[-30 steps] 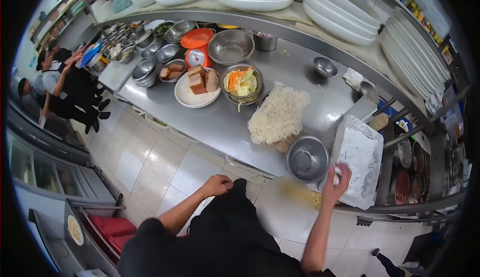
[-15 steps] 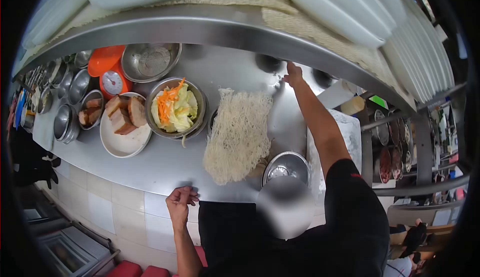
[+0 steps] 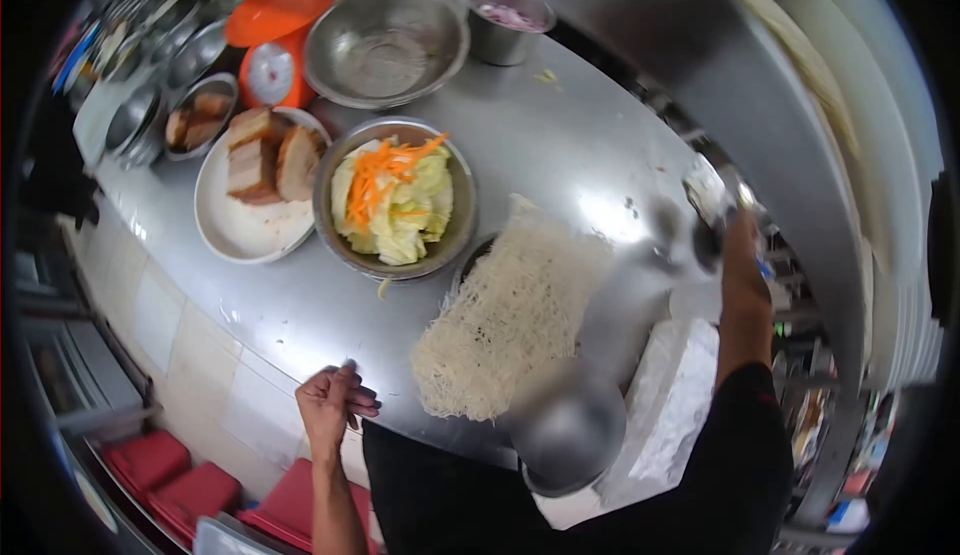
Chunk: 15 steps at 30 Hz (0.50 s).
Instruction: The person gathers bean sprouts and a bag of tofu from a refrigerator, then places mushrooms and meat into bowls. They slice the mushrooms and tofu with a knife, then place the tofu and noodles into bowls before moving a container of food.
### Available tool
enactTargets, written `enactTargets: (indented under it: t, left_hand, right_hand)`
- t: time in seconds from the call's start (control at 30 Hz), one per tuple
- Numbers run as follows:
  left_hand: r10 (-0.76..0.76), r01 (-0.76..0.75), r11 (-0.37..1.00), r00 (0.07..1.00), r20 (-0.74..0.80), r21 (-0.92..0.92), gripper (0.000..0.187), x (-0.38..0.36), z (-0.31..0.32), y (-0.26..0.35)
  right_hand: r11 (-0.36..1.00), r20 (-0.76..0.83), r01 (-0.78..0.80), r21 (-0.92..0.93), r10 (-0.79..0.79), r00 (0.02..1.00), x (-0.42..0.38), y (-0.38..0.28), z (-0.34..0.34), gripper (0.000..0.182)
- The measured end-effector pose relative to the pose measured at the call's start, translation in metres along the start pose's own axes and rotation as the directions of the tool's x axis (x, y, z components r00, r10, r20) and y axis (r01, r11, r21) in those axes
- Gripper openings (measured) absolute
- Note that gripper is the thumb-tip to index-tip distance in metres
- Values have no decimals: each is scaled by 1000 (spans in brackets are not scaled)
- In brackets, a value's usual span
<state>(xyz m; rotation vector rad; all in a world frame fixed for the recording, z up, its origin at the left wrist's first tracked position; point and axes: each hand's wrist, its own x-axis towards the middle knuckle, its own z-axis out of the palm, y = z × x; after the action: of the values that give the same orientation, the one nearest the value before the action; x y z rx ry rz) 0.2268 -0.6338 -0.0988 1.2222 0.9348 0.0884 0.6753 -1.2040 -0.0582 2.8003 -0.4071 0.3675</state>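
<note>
My left hand point(image 3: 335, 403) hovers by the table's front edge, empty, its fingers loosely bent and slightly apart. My right arm stretches to the far right, where my right hand point(image 3: 738, 230) is at a shiny metal bowl point(image 3: 706, 193) beneath the overhead shelf; its fingers are blurred and partly hidden. Between my arms lies a block of dry rice vermicelli point(image 3: 515, 320). Left of it, a steel bowl point(image 3: 466, 190) holds cabbage leaves point(image 3: 420, 205) topped with shredded carrot point(image 3: 375, 180). Chunks of cooked pork belly point(image 3: 255, 167) sit on a white plate point(image 3: 225, 230).
An orange kitchen scale point(image 3: 270, 73) and a wide steel bowl point(image 3: 345, 60) stand at the back left. Behind them is a steel pot point(image 3: 505, 43) with sliced onion. A blurred round metal shape point(image 3: 570, 430) is near my body. The steel shelf point(image 3: 790, 105) overhangs the right side.
The view has turned and shifted, so the table now appears slanted and the shelf lies to the right. My right hand is still stretched out under the shelf, now at the shiny bowl.
</note>
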Motion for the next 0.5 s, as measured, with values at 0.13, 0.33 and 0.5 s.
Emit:
enactTargets:
  t: [0.13,0.33,0.5]
  left_hand:
    - [-70,71,997,997,41,-7,31,-1,0,8]
    - [-81,81,996,997,12,25,32,-1,3,12]
    - [38,-45,994,996,78,97,37,3,8,39]
  right_hand:
    - [986,195,46,-163,-14,981,25,27,23,52]
    - [962,294,96,-256,-17,956,17,53,54,51]
    - [988,171,155,-3,-153,973,-19,31,45,44]
